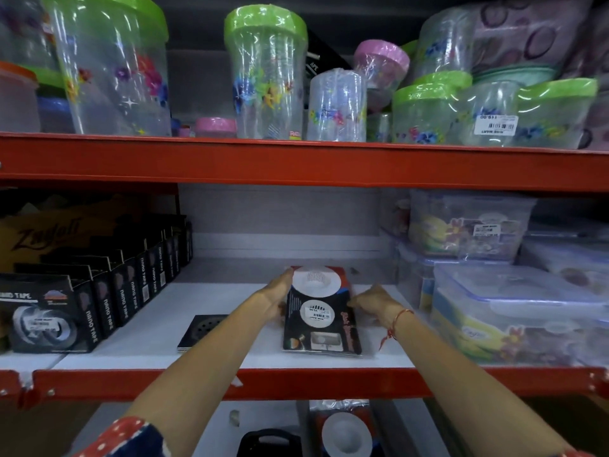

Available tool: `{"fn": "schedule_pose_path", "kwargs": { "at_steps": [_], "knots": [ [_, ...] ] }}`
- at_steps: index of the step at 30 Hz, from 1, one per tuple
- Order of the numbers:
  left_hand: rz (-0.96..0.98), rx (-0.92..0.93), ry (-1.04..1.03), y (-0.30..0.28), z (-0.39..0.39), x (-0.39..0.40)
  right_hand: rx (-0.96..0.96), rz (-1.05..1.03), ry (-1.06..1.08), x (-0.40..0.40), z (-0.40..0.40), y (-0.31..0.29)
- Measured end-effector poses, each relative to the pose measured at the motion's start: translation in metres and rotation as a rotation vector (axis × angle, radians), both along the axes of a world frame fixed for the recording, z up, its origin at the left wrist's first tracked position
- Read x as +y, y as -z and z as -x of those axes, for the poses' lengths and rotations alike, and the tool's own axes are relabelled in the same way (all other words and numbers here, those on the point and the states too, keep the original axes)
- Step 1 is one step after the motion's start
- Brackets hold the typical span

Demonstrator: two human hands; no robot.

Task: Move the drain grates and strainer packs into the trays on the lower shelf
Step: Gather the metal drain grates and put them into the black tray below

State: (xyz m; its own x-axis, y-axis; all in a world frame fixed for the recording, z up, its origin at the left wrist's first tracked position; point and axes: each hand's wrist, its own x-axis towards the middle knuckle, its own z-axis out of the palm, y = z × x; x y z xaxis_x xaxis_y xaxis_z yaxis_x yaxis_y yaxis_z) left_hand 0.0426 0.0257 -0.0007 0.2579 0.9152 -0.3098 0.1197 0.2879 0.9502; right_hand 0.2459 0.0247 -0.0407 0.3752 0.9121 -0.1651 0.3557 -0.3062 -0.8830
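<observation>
A stack of black strainer packs (321,311), with white round strainers showing through the wrap, lies on the white middle shelf (148,341). My left hand (276,291) presses against the stack's left edge, and my right hand (370,300) grips its right edge. A square black drain grate (201,331) lies flat on the shelf, just left of my left forearm. Below the red shelf rail, another strainer pack (344,430) sits in a tray (304,423) on the lower shelf, beside a dark item (267,441).
Black nano tape boxes (99,291) line the shelf's left side. Clear lidded plastic containers (507,311) are stacked at the right. The red rail (296,382) runs along the shelf front. Flowered plastic jars (267,74) fill the upper shelf.
</observation>
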Motion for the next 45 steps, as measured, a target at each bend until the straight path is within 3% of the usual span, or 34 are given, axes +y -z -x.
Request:
{"fn": "schedule_pose_path", "kwargs": {
  "at_steps": [7, 13, 20, 25, 31, 45],
  "knots": [
    [0.010, 0.037, 0.041, 0.005, -0.030, -0.001, -0.076, -0.015, 0.074, -0.011, -0.026, -0.010],
    [-0.104, 0.102, 0.035, 0.005, -0.033, -0.019, -0.185, -0.016, 0.089, -0.023, -0.021, -0.010],
    [-0.655, 0.561, 0.005, 0.019, 0.023, -0.042, -0.425, -0.233, 0.061, -0.042, 0.019, -0.017],
    [-1.028, 0.846, -0.014, 0.047, 0.087, -0.053, -0.435, -0.390, -0.166, -0.061, 0.070, -0.010],
    [-1.048, 1.085, -0.074, 0.081, 0.160, -0.065, -0.513, -0.444, -0.414, -0.081, 0.117, 0.000],
    [-1.130, 1.224, -0.220, 0.102, 0.193, -0.051, -0.604, -0.297, -0.677, -0.043, 0.165, -0.004]
  ]
}}
